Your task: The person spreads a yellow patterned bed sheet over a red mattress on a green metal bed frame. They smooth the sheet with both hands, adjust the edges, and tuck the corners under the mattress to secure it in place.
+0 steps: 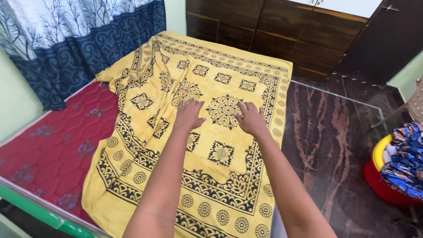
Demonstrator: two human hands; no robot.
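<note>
A yellow bedsheet [211, 88] with black ornamental patterns lies spread over a red quilted mattress [53, 141]. My left hand [189, 113] rests flat on the sheet near its middle, fingers spread. My right hand [250, 118] lies flat on the sheet a little to the right, palm down, fingers apart. Neither hand grips the cloth. The sheet covers the mattress's right part and hangs over its right edge; its far left corner is rumpled.
A blue and white curtain [66, 39] hangs at the back left. Dark wooden cabinets [282, 31] stand behind the bed. On the brown marble floor [335, 132] at right stands a red and yellow tub [380, 176] holding blue patterned cloth [407, 158].
</note>
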